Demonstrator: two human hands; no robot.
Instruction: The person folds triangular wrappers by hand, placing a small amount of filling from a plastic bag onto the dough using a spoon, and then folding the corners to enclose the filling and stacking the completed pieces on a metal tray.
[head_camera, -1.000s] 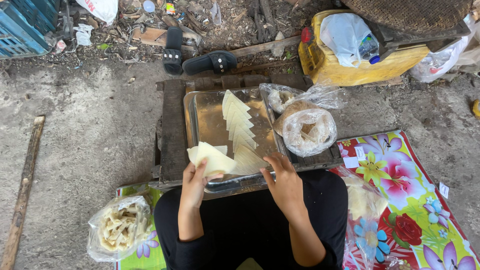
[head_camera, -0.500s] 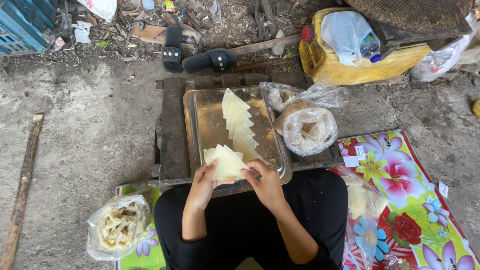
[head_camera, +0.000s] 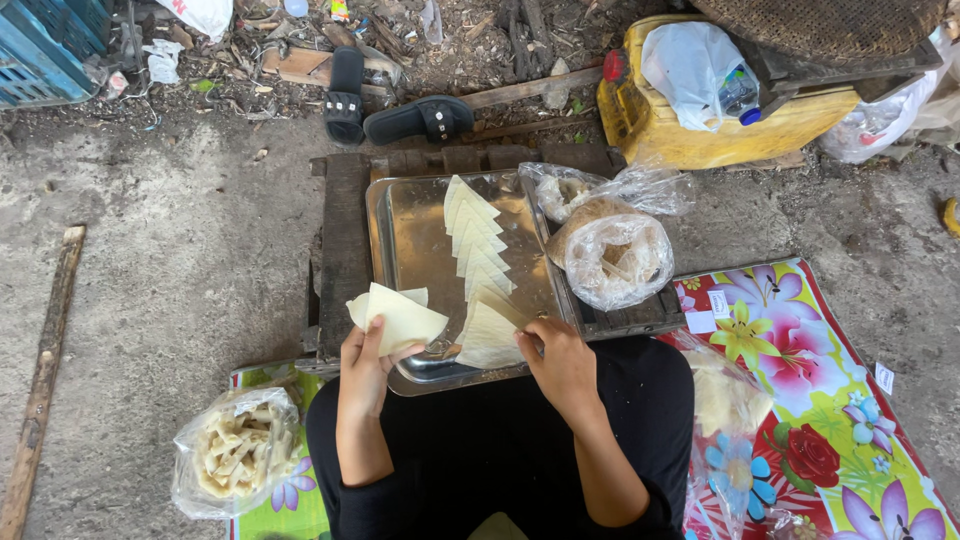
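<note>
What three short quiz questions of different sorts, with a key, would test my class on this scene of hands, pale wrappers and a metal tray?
1. True or false: the left hand holds a stack of pale wrappers.
2. What does the right hand touch? A) the black sandals B) a wrapper on the metal tray C) the yellow container
3. Fill in: the bag of cut pieces lies on the person's ____ side.

Key: 1 true; 2 B; 3 left.
</note>
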